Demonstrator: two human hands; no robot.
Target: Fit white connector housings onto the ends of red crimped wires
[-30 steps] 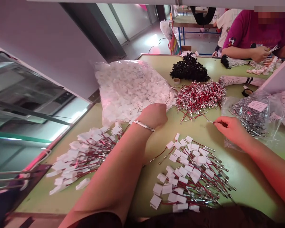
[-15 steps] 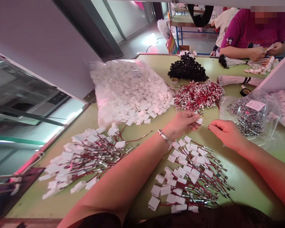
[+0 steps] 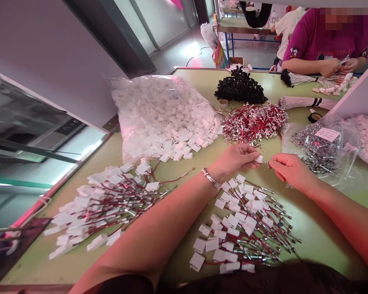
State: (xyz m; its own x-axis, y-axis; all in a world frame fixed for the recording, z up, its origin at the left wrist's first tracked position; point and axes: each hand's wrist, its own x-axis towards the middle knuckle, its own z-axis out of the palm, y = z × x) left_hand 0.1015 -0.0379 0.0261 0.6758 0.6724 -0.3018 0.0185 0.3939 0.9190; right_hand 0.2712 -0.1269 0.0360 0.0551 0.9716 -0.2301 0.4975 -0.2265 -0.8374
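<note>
Between the thumb and fingers of my left hand (image 3: pixel 237 161) is a small white plastic connector housing (image 3: pixel 259 159). Facing it from the right, my right hand (image 3: pixel 290 168) pinches a thin wire (image 3: pixel 265 162), whose tip is at the housing's edge; whether it is inside I cannot tell. Below both hands lie several red wires with white housings and metal ends (image 3: pixel 248 224). A similar heap of wired housings (image 3: pixel 110 204) rests left of my left forearm. Just beyond my left hand is a pile of loose red wires with metal terminals (image 3: pixel 254 124).
A large clear bag of white housings (image 3: pixel 168 118) lies open at the left back. Black parts (image 3: pixel 241 87) are heaped behind the red wires. At the right are a bag of metal parts (image 3: pixel 319 143) and a black tape roll (image 3: pixel 314 117). Across the table a co-worker (image 3: pixel 309 45) handles white wires.
My hands have come closer together, bringing the wire's tip up to the white housing. The whole view has shifted slightly.
</note>
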